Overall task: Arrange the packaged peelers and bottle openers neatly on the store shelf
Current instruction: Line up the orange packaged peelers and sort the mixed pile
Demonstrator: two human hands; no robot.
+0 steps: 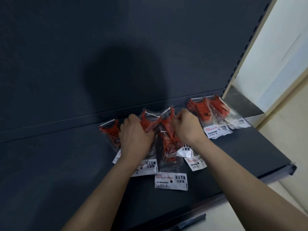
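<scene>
1. Peelers, red, in clear bags with white header cards, lay on the dark shelf [233, 155] across the centre of the frame, cards toward the camera.
2. Right pile [216, 117] sat centre-right near the shelf upright, roughly squared, a couple of packs overlapping.
3. Middle pile [168, 147] was messy: packs fanned at different angles, cards staggered, one card [170, 181] sticking out nearest the camera.
4. One single pack [110, 132] lay left of the hands, partly under the left wrist.
5. Left hand [135, 135] was curled closed, fingers wrapped on the peeler [148, 122] at the top left of the middle pile.
6. Right hand [186, 125] was also curled, pinching the bag top of the neighbouring peeler [168, 120]; exact finger contact was hidden by the knuckles.
7. No bottle openers could be made out; everything visible looked like peelers.
8. Step in hand, as a judgement: gathering the middle pile into one squared stack.
9. To do it well: hold by the stiff peeler heads, not loose film, since the bags looked slippery.
10. Line blades up toward the back panel [116, 47], cards level, pointing the same way as the right pile.
11. Keep the stack apart from the right pile, then pull in the left single pack.
</scene>
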